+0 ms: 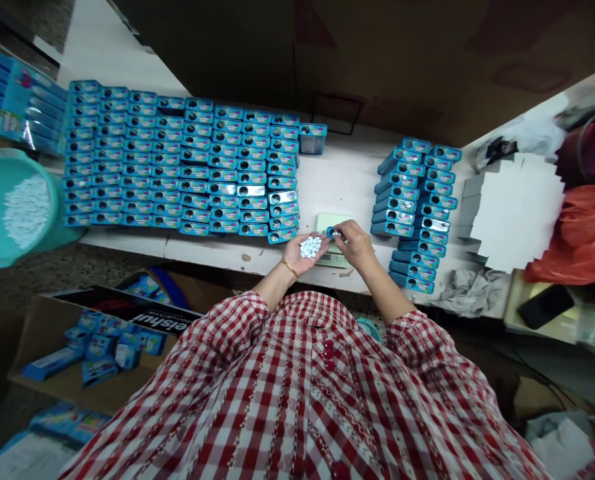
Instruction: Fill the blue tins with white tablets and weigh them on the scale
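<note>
My left hand (300, 256) is palm up and cupped around a heap of small white tablets (310, 247). Just to its right, my right hand (352, 241) has its fingers pinched together at the top of a small blue box (330, 232). Something small and white, seemingly a tablet (336, 234), shows at those fingertips. That box stands on a pale green scale (327, 220), partly covered by both hands. The fingertips of my left hand lie close beside the box; whether they touch it I cannot tell.
Rows of blue boxes (182, 167) with dark round openings fill the table's left; more boxes (417, 213) stand right. A turquoise bucket (52, 207) holds white tablets. A carton (52, 313) of blue packs sits below. White card sheets (517, 207) and a phone (546, 307) lie right.
</note>
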Motion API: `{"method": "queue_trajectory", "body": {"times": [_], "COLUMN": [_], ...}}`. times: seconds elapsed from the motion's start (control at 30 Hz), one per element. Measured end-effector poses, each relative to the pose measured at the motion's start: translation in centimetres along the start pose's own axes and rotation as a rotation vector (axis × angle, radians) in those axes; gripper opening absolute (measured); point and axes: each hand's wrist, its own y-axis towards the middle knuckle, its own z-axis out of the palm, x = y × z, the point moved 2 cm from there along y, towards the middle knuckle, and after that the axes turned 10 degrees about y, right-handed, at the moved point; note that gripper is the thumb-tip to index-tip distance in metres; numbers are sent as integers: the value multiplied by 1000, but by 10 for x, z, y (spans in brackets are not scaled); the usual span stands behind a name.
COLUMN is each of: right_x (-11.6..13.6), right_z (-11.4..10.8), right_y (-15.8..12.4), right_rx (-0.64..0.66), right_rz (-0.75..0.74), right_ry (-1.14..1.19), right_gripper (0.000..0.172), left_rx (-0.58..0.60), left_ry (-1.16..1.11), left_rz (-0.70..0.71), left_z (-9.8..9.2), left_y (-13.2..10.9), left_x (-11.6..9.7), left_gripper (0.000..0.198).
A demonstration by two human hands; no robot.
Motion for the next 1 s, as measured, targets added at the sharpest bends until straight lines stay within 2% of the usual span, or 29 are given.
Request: {"method": "queue_trajectory", "body": {"times": [0.1, 0.17, 0.43, 0.63, 0.73, 1.0], "right_x": [-1, 1, 3, -5, -2, 2], "right_z": [-2, -7, -43, -43, -35, -10], "right_y": [2, 0, -19, -35, -34, -8], "right_rx": [42, 19, -271, -364, -351, -181], "right_rz": [-30, -30, 42, 54, 34, 6], "right_ry": [-58, -40, 41, 101, 137, 146], "right_gripper": [18, 18, 14, 10, 11, 14], "left_rx": [-35, -51, -153, -181, -179, -165], "left_ry": [-4, -10, -37, -51, -43, -36], "left_rz": [5, 9, 61, 50, 46, 37], "left_z": [-7, -16, -58, -71, -69, -61], "left_y": [-5, -9, -36, -43, -44, -44], "left_x": [-4, -7, -16, -11, -10, -8], "left_gripper": [18, 17, 17, 17, 18, 17]}}
